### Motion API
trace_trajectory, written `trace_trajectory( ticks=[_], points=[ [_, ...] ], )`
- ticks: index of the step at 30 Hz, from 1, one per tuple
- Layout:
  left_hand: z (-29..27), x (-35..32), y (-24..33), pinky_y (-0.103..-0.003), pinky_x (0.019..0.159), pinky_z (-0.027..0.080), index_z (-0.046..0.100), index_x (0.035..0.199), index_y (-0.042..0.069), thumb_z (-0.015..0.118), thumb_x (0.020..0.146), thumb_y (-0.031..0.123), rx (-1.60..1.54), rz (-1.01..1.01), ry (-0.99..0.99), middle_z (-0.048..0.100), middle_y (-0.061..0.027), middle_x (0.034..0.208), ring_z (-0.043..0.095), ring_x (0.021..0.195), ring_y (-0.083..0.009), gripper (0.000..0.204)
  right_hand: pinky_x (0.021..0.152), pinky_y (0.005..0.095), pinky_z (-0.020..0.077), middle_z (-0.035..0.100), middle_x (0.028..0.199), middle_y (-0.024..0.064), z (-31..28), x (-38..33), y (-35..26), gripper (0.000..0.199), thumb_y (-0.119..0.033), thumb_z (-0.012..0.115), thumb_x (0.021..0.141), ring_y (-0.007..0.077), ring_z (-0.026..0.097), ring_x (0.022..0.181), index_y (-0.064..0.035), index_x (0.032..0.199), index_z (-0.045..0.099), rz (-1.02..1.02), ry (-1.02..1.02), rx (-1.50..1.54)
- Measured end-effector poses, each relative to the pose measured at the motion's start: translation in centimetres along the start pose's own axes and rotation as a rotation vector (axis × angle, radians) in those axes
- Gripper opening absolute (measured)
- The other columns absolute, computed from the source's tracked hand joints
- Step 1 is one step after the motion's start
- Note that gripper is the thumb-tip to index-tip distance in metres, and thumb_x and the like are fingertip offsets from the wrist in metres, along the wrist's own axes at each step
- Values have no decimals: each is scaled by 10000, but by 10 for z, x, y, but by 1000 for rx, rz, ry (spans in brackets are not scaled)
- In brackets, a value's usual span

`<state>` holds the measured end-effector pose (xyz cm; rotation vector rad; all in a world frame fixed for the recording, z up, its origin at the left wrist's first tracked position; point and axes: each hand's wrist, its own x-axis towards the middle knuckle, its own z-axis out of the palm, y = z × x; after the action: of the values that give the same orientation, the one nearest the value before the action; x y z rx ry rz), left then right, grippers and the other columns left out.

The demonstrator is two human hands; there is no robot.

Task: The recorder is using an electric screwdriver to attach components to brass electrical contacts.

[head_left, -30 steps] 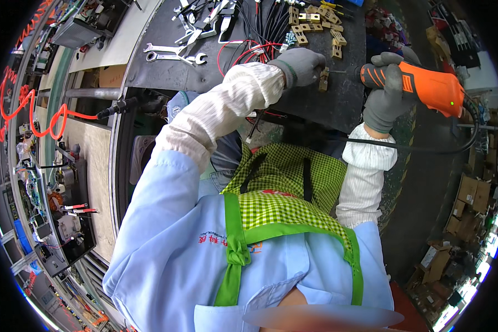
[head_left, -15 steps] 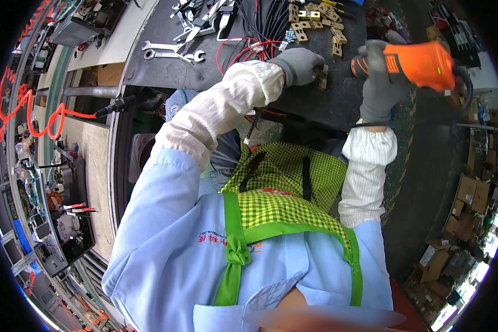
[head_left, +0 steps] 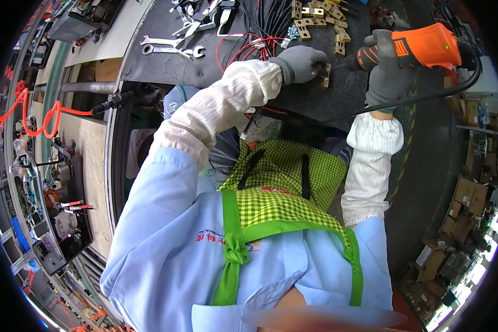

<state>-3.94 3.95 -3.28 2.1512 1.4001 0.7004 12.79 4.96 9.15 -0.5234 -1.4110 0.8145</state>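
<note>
My left hand [head_left: 301, 65], in a grey glove, is closed at the near part of the dark bench top. Its fingertips grip a small brass block [head_left: 326, 77], partly hidden by the glove. Gloved alike, my right hand [head_left: 385, 69] wraps around an orange and black electric screwdriver [head_left: 426, 47]. The tool lies almost level, its thin bit pointing left at the brass block; whether the tip touches cannot be made out. From its rear a black cord [head_left: 448, 95] loops down and leftward across my right wrist.
Several more brass blocks [head_left: 340, 41] lie beyond my hands, near a small heap of screws [head_left: 292, 32]. Black and red cables [head_left: 260, 33] spread behind my left hand. Wrenches [head_left: 169, 48] rest at the bench's left. Cardboard boxes [head_left: 465, 193] stand along the right side.
The screwdriver has moved slightly up and tilted, with its bit now close to the brass block. Its cord has swung into a wider loop. My left hand stays nearly in place.
</note>
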Motion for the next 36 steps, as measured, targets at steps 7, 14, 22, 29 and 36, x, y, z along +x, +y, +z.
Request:
trace_trajectory(
  ticks=[7, 14, 22, 29, 36],
  points=[
    [-3, 3, 1, -435, 843, 500, 620, 1136, 132, 543, 869, 193, 13, -48, -77, 679, -140, 1003, 629, 980, -352, 284, 656, 296, 526, 666, 737, 96, -15, 7, 17, 314, -125, 671, 800, 159, 643, 679, 28, 1052, 563, -92, -91, -287],
    [-6, 2, 2, -446, 828, 501, 587, 1173, 124, 540, 867, 205, 68, -25, -73, 678, -157, 995, 630, 960, -369, 320, 611, 287, 512, 644, 719, 54, -1, 2, 8, 228, -105, 671, 809, 144, 625, 652, -5, 993, 580, 53, -162, 61],
    [0, -4, -7, -455, 815, 498, 557, 1222, 105, 569, 875, 263, 12, 5, -12, 681, -176, 946, 634, 930, -380, 382, 626, 306, 530, 644, 715, 75, 2, 8, 3, 106, -96, 667, 786, 169, 630, 655, -14, 848, 639, 70, -97, -33],
    [-18, 4, 25, -428, 845, 495, 510, 1318, 106, 762, 700, 546, 126, -58, -268, 675, -166, 1051, 634, 996, -358, 800, 617, 274, 462, 587, 708, -2, -11, 18, 30, 142, -117, 729, 794, 135, 560, 626, -39, 817, 613, -292, -204, -344],
    [-18, 4, 27, -412, 838, 501, 543, 1294, 126, 772, 683, 548, 138, -91, -302, 687, -132, 1038, 636, 1015, -333, 778, 612, 268, 460, 552, 685, -9, -5, 14, 36, 195, -106, 732, 788, 119, 544, 621, -40, 844, 557, -169, -164, -169]
  ],
)
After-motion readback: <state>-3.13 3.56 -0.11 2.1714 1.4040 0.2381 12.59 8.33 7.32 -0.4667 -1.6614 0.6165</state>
